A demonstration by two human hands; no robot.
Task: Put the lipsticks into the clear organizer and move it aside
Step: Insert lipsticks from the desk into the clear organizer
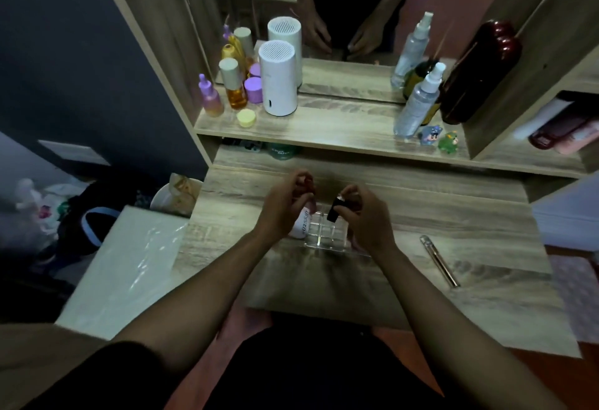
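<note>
Your right hand is clamped on a black lipstick over the clear organizer at the desk centre. Its long axis leans, top toward 1 o'clock, base down at 7; stand it upright over one empty cell before lowering, then let go only once it seats. Your left hand grips a white-and-pink tube, also tilted, touching the organizer's 9 o'clock side. A slim gold tube lies flat at 3 o'clock, well apart, running 11 to 5.

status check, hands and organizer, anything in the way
Left hand grips a white tube; right hand grips a black lipstick over the clear organizer. Visible slots look empty. One slim tube lies apart to the right, nothing blocking.
</note>
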